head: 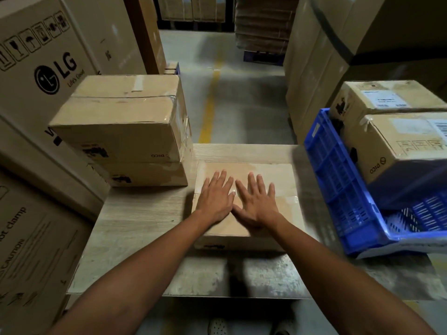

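With left hand (216,198) and right hand (257,203) pressed flat, fingers spread wide, a hard shove could slide the cardboard box (275,171) off the table (135,226) at twelve o'clock.

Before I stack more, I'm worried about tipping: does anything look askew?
Yes. The blue crate on the right sits tilted, and the boxes in it lean with it. The left stack's top box looks dented along its top.

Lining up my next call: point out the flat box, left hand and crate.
flat box (281,174): head view, top's far part.
left hand (216,201): head view, its back.
crate (338,175): head view, left wall.
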`<move>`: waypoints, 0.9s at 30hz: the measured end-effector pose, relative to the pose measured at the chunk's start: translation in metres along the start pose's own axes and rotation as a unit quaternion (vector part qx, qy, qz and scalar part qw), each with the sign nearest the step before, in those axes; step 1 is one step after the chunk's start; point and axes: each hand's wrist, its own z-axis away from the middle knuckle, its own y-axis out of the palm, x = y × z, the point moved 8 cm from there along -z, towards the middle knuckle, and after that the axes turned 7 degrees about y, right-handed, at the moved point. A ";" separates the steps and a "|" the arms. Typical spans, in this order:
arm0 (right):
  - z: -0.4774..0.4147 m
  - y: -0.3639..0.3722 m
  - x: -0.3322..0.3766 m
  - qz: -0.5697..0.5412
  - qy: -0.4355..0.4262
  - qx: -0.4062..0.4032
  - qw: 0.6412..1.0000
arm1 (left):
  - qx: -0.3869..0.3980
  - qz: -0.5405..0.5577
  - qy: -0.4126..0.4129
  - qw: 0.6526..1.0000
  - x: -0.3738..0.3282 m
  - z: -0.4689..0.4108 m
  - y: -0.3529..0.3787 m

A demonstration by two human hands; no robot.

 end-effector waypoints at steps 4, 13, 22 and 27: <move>-0.004 -0.010 -0.003 -0.006 -0.009 0.042 0.999 | 0.012 -0.001 -0.009 1.000 -0.002 0.000 -0.001; 0.055 -0.012 -0.007 -0.088 0.043 -0.114 0.989 | -0.023 0.085 0.035 0.995 -0.048 0.034 -0.001; 0.052 -0.006 -0.016 -0.074 0.008 -0.029 0.997 | -0.017 0.073 0.030 0.997 -0.054 0.035 -0.004; 0.087 -0.014 -0.018 -0.056 0.028 -0.162 0.985 | -0.087 0.062 0.120 0.987 -0.079 0.063 -0.011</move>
